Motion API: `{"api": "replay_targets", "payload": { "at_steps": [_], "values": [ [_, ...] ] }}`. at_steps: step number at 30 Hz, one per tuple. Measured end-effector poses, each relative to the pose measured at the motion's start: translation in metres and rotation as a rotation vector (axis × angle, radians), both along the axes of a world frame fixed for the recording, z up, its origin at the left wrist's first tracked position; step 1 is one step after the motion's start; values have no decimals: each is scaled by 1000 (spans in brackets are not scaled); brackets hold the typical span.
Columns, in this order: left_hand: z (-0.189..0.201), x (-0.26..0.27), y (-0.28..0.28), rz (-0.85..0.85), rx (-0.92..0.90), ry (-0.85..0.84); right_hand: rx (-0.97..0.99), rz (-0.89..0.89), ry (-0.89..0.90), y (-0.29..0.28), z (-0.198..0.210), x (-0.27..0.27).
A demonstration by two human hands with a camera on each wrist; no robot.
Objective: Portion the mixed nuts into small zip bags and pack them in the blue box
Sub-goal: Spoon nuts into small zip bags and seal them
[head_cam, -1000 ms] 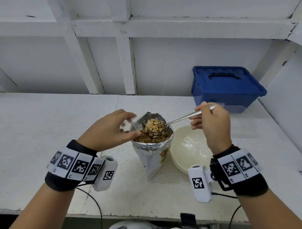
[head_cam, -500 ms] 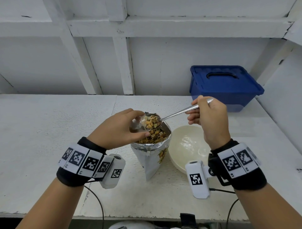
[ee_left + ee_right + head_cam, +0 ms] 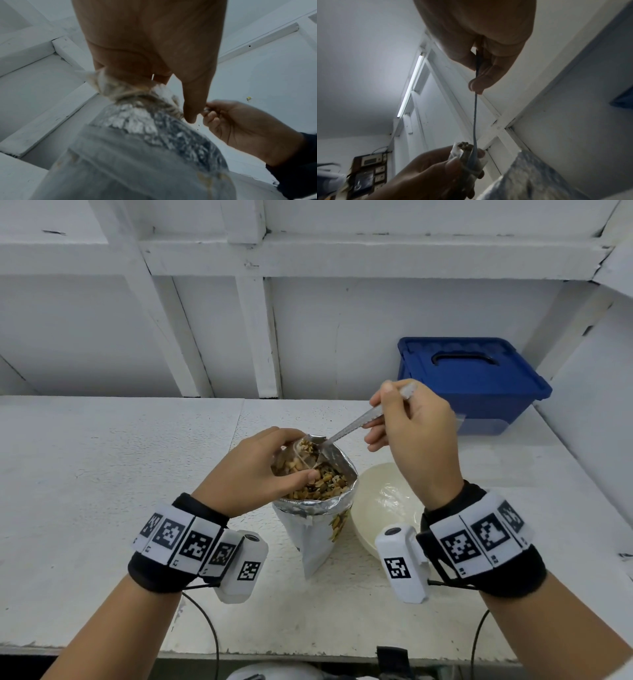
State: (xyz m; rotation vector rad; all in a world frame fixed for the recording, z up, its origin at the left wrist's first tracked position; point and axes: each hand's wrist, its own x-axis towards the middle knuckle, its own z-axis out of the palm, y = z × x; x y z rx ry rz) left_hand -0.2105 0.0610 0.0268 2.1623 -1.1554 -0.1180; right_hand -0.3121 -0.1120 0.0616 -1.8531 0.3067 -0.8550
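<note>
Mixed nuts (image 3: pixel 317 486) fill the open foil pouch (image 3: pixel 313 537) at centre frame; directly above it the left hand (image 3: pixel 253 474) pinches a small zip bag (image 3: pixel 297 455) open, while the right hand (image 3: pixel 419 433) grips a spoon (image 3: pixel 352 424) tipped into the bag's mouth. Risk: the mouth looks narrow, so a tilted spoon or slack pinch could scatter nuts; most would likely fall back into the pouch. Bag fill level hidden by fingers; blue box (image 3: pixel 469 381), upper right, lidded, contents unseen.
</note>
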Motion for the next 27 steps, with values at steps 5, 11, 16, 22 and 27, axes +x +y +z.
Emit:
{"api": "replay_targets", "payload": {
  "at_steps": [5,11,16,22,27],
  "values": [
    [-7,1,2,63,-118,84,-260,4,-172,10,3,-1],
    [-8,-1,4,65,-142,140,-313,2,-225,8,2,0],
    [-9,-1,6,105,-167,212,-253,-18,-227,-1,2,-2],
    [-9,-1,5,129,-153,208,-209,-11,-242,-3,3,-4],
    [-8,-2,4,134,-170,248,-235,107,-223,5,1,-5]
  ]
}}
